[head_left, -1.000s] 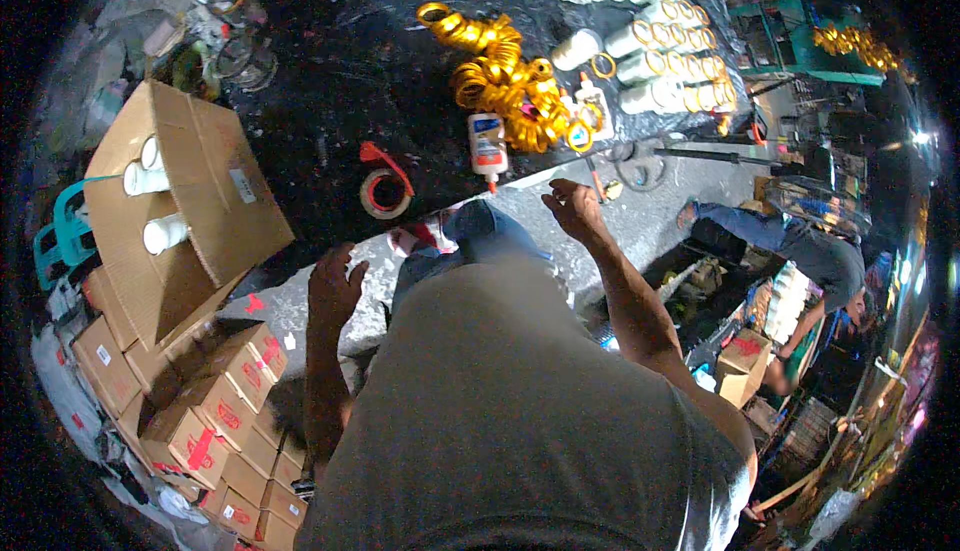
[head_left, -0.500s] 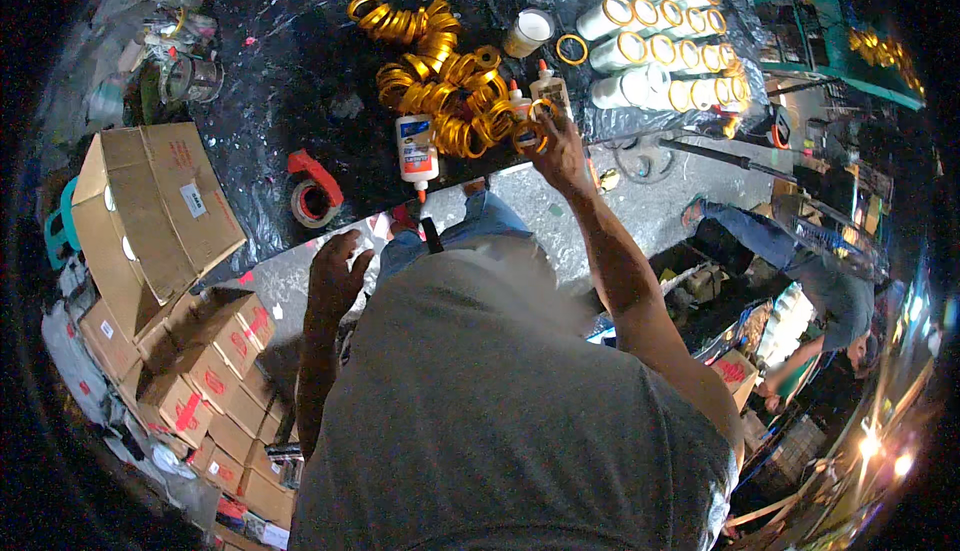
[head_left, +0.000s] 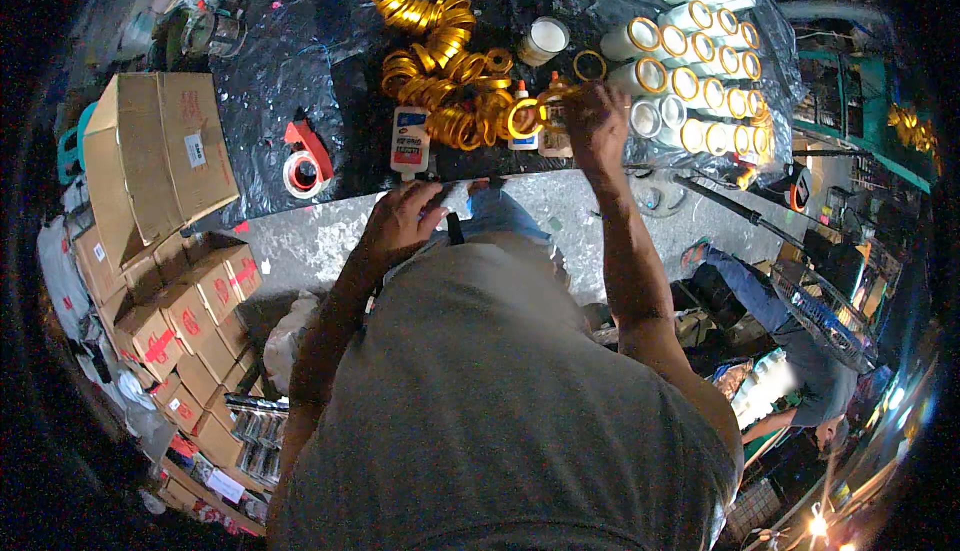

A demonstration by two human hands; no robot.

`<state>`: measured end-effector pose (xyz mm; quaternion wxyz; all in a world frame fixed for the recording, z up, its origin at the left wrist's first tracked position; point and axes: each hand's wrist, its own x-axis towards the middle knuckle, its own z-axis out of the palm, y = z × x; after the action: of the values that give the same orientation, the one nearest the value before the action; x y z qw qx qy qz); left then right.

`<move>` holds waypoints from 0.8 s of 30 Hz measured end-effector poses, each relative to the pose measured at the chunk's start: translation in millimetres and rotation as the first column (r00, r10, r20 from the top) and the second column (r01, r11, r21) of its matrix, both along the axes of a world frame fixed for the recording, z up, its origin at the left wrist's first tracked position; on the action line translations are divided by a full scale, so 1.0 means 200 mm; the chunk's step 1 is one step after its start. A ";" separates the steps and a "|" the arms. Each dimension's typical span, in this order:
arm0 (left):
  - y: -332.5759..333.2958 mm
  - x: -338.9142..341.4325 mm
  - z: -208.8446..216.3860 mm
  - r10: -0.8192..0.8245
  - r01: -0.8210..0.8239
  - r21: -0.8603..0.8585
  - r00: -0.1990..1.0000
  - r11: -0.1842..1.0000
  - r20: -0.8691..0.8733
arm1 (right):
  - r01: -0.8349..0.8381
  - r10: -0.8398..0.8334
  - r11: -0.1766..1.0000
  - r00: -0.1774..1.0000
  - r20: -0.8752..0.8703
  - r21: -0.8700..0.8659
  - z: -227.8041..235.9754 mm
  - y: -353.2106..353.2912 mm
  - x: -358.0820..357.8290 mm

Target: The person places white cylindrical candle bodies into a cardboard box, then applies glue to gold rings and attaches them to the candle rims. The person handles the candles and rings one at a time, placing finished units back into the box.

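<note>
Inspecting from the wearer outward, we find the left hand (head_left: 402, 216) before the table edge, fingers loosely curled, with nothing seen in it. Its fingertips sit near the neck end of a white plastic glue bottle with a blue and orange label (head_left: 410, 141); we cannot tell whether they touch. The right hand (head_left: 600, 131) is bent over the black plastic-covered table (head_left: 290, 61), fingertips at a shiny gold ring (head_left: 545, 101). We cannot confirm a firm hold, as the fingers hide the contact.

Close beside that ring are two smaller orange-tipped bottles (head_left: 525, 138) (head_left: 556, 141). In our judgement a sideways swing of the wrist could topple one. The labelled bottle has its neck toward the edge, so a nudge from the left hand might push it off or start a leak.

To the left lies a red tape dispenser with a pale roll (head_left: 307, 163). The loose heap of gold rings (head_left: 440, 71) could slide or roll if one were pulled from beneath.

Farther out we note a lone white cylinder (head_left: 545, 43), a loose gold ring (head_left: 577, 66) beside it, and rows of gold-rimmed white cylinders (head_left: 622, 43). Packed closely, these might fall together if the right forearm caught the front row.
</note>
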<state>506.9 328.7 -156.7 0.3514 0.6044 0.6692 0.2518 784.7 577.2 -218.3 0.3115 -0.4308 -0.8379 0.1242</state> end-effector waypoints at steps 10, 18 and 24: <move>0.39 0.19 -0.22 0.038 -0.031 0.096 0.997 0.995 -0.074 | 0.071 -0.121 0.933 0.985 -0.120 -0.354 0.34 0.17 -0.08; 0.56 0.29 0.07 0.254 -0.020 -0.278 0.475 0.960 0.842 | -0.143 0.074 0.871 0.984 -0.162 -0.470 0.49 -0.13 -0.12; 0.24 0.16 -0.05 0.310 -0.042 -0.390 0.685 0.920 0.659 | -0.403 0.256 0.670 0.914 -0.316 -0.624 0.36 -0.40 -0.29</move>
<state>539.5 377.5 -167.5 0.6549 0.3211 0.5711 0.3767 725.9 498.1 -145.5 0.1885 -0.3399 -0.7623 0.5174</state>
